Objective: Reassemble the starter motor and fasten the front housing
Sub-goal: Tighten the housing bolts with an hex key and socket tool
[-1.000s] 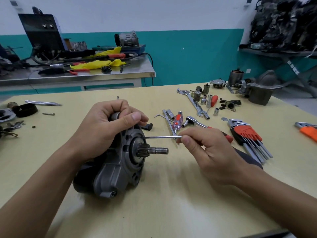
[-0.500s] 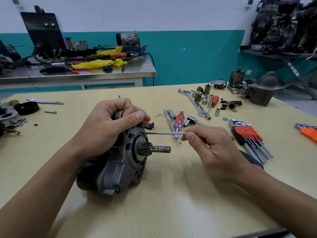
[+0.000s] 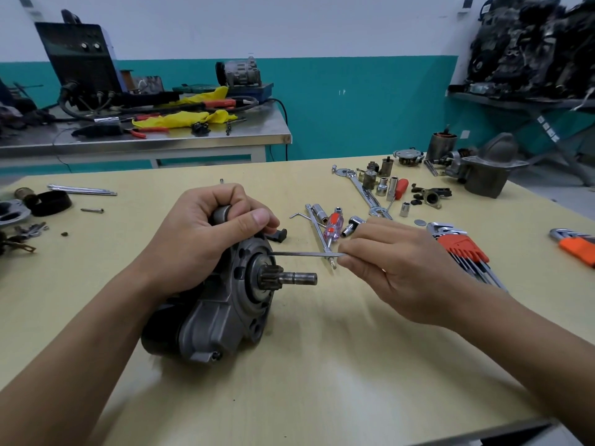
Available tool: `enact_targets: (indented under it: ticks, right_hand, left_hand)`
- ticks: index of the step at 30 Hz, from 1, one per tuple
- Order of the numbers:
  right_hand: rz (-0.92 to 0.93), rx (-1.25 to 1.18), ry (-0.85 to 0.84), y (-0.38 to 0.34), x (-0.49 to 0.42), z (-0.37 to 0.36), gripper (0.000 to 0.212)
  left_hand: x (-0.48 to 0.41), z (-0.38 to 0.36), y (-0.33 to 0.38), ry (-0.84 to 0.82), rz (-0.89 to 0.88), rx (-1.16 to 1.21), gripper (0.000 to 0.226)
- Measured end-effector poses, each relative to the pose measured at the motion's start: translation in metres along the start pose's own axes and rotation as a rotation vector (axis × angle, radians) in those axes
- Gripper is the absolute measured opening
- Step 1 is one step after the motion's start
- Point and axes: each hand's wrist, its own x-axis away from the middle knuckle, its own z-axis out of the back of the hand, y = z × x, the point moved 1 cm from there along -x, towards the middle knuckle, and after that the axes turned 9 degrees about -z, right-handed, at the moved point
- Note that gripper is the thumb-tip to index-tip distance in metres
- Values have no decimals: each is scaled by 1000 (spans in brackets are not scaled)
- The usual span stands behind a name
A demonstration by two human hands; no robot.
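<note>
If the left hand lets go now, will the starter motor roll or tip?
Probably heavy: the starter motor looks like thick cast metal. It might rock, since its round body lies sideways on the table, but the wide front housing likely stops rolling.

Grey starter motor (image 3: 222, 320); pale yellow table (image 3: 322, 381); orange hex-key holder (image 3: 462, 247)

Grey starter motor (image 3: 212, 320) lies sideways on the table, pinion shaft (image 3: 291, 278) pointing right, hex key (image 3: 306, 254) at its front housing (image 3: 254, 284)
</note>
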Motion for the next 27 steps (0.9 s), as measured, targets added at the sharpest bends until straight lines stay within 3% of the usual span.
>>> enact_targets:
  ticks: [21, 27]
  right_hand:
    - [113, -70, -76, -15, -8, 5, 32]
    - [-59, -214, -72, -19, -5, 0, 32]
  left_hand:
    - [1, 1, 0, 0, -16, -11, 39]
    - [0, -1, 0, 9, -8, 0, 33]
